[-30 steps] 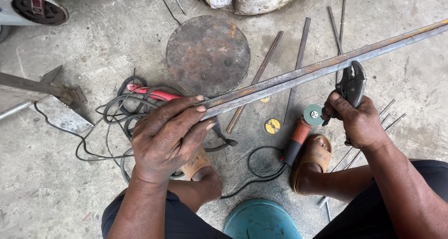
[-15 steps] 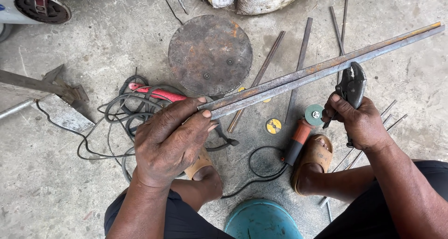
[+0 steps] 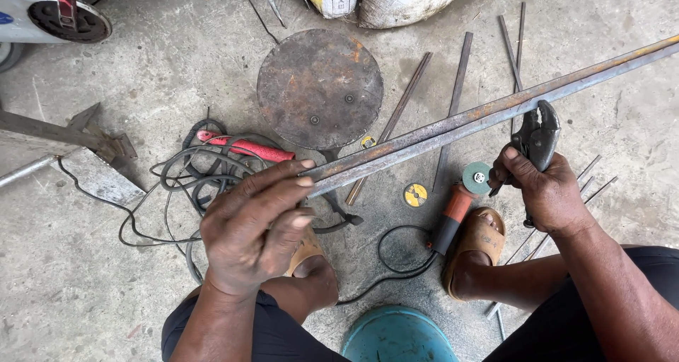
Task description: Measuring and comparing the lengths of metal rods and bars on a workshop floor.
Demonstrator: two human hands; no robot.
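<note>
Blue stool (image 3: 396, 337) at bottom edge, between legs. Left hand (image 3: 251, 228) grip pinching near end of long rusty angle bar (image 3: 453, 125), fingers curled over it, thumb under. Bar runs diagonal from left grip up to top-right, held above floor. Right hand (image 3: 541, 192) grip wrapped tight on black clamp pliers (image 3: 539, 137), pliers touching bar midway along its length. Below, on floor: orange angle grinder (image 3: 460, 203) by sandalled right foot, tangled cables (image 3: 205, 178), red-handled tool (image 3: 247, 148). Farther: rusty round plate (image 3: 320, 86), loose steel rods (image 3: 453, 100).
</note>
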